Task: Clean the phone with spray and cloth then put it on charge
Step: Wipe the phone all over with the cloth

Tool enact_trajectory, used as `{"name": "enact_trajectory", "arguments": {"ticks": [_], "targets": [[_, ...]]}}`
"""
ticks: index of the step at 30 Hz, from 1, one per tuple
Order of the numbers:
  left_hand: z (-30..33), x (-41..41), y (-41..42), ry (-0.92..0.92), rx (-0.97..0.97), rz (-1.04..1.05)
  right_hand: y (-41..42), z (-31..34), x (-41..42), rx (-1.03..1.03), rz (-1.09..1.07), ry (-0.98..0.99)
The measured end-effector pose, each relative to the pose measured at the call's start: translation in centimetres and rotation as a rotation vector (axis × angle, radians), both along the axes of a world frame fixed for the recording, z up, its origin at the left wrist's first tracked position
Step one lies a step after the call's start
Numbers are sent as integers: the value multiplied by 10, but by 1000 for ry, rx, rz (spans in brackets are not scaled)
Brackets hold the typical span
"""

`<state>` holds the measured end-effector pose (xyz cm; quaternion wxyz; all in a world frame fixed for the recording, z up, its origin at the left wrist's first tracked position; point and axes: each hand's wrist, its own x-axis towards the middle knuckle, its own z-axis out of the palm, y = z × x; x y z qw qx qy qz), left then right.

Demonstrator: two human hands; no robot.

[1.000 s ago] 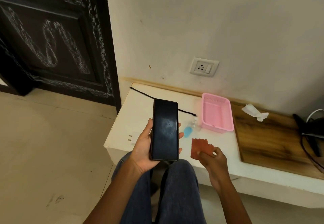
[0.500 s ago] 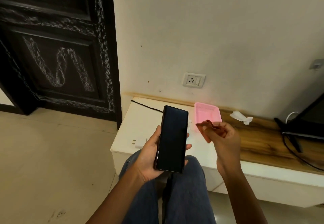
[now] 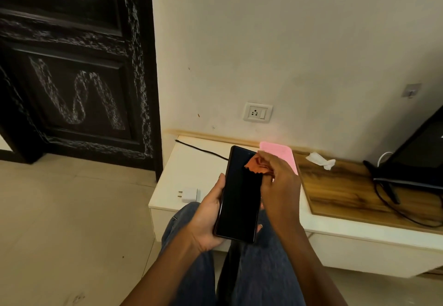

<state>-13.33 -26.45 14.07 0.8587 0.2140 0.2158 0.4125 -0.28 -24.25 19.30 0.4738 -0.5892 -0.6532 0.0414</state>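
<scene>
Black slab phone (image 3: 239, 193) is lying lengthwise away in the gripping left hand (image 3: 206, 219), while the right hand (image 3: 278, 181) is pinching a crumpled orange cloth (image 3: 256, 165) onto its far end.

Off-white wall (image 3: 287, 42); dark door (image 3: 72, 66) (chalk-scrawled); pale tiled floor (image 3: 72, 209); low white bench (image 3: 191, 169)

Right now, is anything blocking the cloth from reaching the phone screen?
Nothing visible does. The right hand holds the orange cloth at the top of the phone, held by the left hand.
</scene>
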Motion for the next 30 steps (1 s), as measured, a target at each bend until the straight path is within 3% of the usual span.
{"name": "enact_trajectory", "arguments": {"ticks": [7, 13, 19, 30], "targets": [[-5, 1, 4, 55, -25, 34, -2, -16, 2, 74, 72, -206], [-4, 8, 10, 100, -39, 58, 11, -20, 4, 107, 50, -218], [-11, 1, 14, 53, -79, 53, 6, -37, 6, 129, 241, -355], [-17, 10, 25, 64, -75, 11, 21, -36, 14, 102, 247, -331]]}}
